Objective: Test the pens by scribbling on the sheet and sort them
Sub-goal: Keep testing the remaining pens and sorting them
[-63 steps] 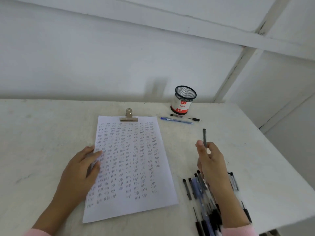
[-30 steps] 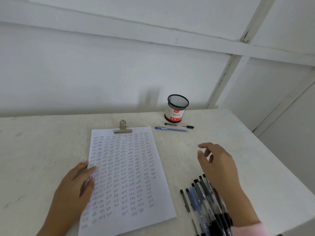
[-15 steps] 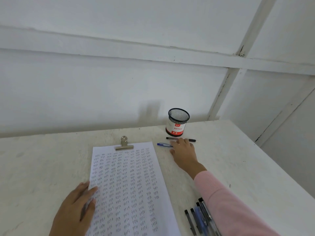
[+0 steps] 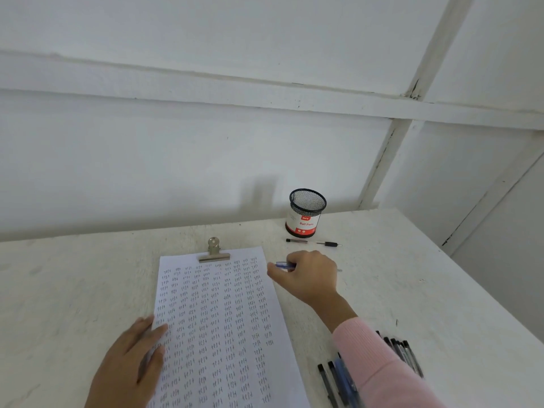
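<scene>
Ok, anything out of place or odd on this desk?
Nothing spilled or damaged. Only oddity: the mesh cup stands upright with no pens sticking out, while a black pen lies loose on the table right before it.

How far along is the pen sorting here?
Done: the sheet is full of scribbles, and a black pen lies by the cup. In hand: the right hand grips a blue pen beside the sheet; the left hand presses the sheet flat. Left: the pile of pens near the right sleeve.
</scene>
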